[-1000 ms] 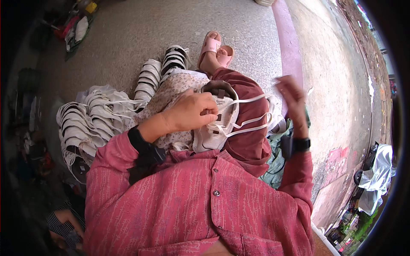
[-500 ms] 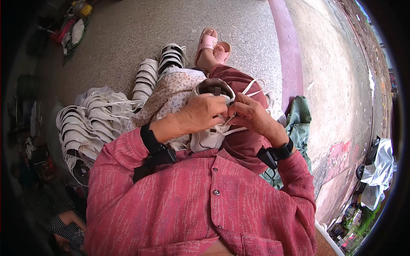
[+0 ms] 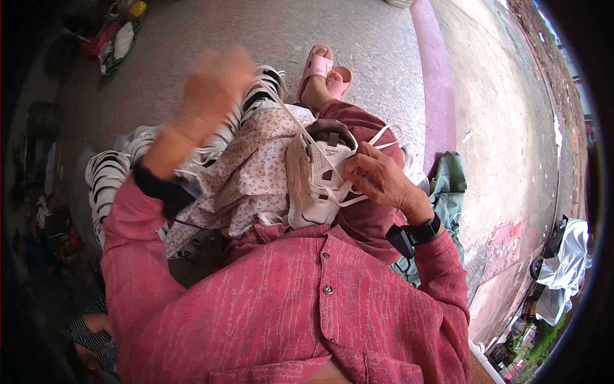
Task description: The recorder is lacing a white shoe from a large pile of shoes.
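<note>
A white mesh shoe (image 3: 310, 208) with a brown lining lies on my lap, its opening away from me. From its eyelets a white shoelace (image 3: 289, 111) stretches taut up and left to my left hand (image 3: 214, 89). That hand is raised and smeared by motion, but the lace runs right into its closed fingers. My right hand (image 3: 385, 182) is at the right side of the shoe, fingers bent and pinched against the eyelet edge; the fingertips are partly hidden. Another loose lace end (image 3: 389, 133) loops out beyond the right hand.
Rows of stacked white shoe pieces with laces (image 3: 105, 185) stand on my left. A flowered cloth (image 3: 256, 166) covers my left thigh. Green fabric (image 3: 449, 182) lies at the right, beside a pink floor strip (image 3: 438, 83). Pink slippers (image 3: 316, 67) are on my feet.
My left hand has left the shoe and swung up and left, drawing a lace out taut. The right hand stays at the shoe, which now shows more of its front.
</note>
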A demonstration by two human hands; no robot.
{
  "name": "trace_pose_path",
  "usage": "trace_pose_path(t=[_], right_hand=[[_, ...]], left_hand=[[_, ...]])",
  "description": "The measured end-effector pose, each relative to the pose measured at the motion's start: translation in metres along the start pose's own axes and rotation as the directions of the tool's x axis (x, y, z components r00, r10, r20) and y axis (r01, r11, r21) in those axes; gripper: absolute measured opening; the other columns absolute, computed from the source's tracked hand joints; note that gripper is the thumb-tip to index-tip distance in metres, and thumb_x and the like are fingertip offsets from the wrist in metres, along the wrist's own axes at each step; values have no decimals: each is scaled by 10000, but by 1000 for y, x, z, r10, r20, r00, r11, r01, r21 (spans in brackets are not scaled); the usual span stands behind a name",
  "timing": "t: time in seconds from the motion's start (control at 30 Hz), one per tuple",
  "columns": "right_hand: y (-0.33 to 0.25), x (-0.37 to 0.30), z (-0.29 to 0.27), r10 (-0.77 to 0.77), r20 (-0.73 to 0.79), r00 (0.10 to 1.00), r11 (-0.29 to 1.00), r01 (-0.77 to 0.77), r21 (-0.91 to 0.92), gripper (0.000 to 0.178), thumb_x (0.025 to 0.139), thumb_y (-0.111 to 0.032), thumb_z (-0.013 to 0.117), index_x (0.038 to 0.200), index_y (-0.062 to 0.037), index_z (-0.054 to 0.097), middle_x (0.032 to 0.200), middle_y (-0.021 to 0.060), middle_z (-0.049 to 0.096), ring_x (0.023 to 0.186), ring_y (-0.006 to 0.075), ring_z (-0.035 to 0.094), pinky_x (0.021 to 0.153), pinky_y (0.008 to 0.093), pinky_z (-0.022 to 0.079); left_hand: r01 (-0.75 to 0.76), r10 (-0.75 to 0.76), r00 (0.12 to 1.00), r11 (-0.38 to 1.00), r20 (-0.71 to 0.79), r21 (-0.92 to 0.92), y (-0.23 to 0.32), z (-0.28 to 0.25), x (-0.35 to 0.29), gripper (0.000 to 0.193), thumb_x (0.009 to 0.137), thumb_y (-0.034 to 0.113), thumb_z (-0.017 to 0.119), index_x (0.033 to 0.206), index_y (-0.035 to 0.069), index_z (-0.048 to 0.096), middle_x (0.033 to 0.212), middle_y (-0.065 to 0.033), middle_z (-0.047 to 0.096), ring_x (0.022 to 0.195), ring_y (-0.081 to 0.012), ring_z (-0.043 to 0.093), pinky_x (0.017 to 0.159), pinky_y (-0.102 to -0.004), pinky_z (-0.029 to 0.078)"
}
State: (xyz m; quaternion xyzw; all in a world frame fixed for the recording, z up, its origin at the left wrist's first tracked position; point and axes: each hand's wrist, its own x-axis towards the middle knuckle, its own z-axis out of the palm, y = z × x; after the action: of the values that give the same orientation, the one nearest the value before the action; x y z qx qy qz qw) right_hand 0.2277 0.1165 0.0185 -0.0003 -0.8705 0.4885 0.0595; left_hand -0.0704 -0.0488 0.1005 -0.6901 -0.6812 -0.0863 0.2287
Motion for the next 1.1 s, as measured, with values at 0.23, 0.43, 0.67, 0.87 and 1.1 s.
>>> trace_pose_path(t=[0.23, 0.43, 0.67, 0.87, 1.1], right_hand=[[-6, 10, 2, -21, 2, 1000, 1000, 21, -23, 176, 763, -24, 523, 932, 1, 570, 898, 142, 478, 858, 327, 533, 770, 398, 462], [-5, 3, 6, 14, 13, 1000, 999, -13, -47, 229, 767, -24, 541, 983, -23, 616, 949, 148, 496, 843, 317, 546, 770, 389, 474], [-29, -10, 19, 2, -215, 977, 963, -60, -264, 218, 787, -100, 713, 999, -85, 666, 1169, 132, 537, 890, 281, 615, 781, 378, 509], [-31, -1, 27, 3, -93, 996, 933, -37, -358, 174, 767, -106, 715, 926, -79, 651, 1163, 123, 538, 997, 294, 593, 835, 388, 497], [-38, 5, 33, 84, -126, 988, 911, -128, -392, 108, 769, -52, 708, 841, -54, 628, 1173, 115, 524, 1022, 309, 588, 833, 406, 499]], left_hand=[[545, -518, 830, 675, -206, 498, -168, -56, -63, 102, 906, 206, 574, 944, 128, 627, 938, -68, 606, 818, -327, 637, 691, -484, 510], [295, -303, 950, 800, 72, -523, -25, 29, -34, 267, 793, 82, 707, 1036, 54, 602, 1002, -103, 618, 947, -244, 628, 815, -356, 502], [-36, 245, 960, 596, 138, -802, 93, 33, -34, 292, 686, 173, 786, 946, 128, 660, 1078, -48, 547, 1119, -267, 510, 998, -413, 375], [-26, 252, 960, 503, 118, -864, 98, 55, -38, 189, 680, 186, 782, 799, 113, 654, 1074, -41, 510, 1105, -266, 474, 996, -401, 353], [191, 263, 913, 399, 312, -897, 94, 59, -34, 108, 738, 222, 679, 747, 122, 640, 1021, -27, 486, 1056, -229, 443, 993, -382, 303]])
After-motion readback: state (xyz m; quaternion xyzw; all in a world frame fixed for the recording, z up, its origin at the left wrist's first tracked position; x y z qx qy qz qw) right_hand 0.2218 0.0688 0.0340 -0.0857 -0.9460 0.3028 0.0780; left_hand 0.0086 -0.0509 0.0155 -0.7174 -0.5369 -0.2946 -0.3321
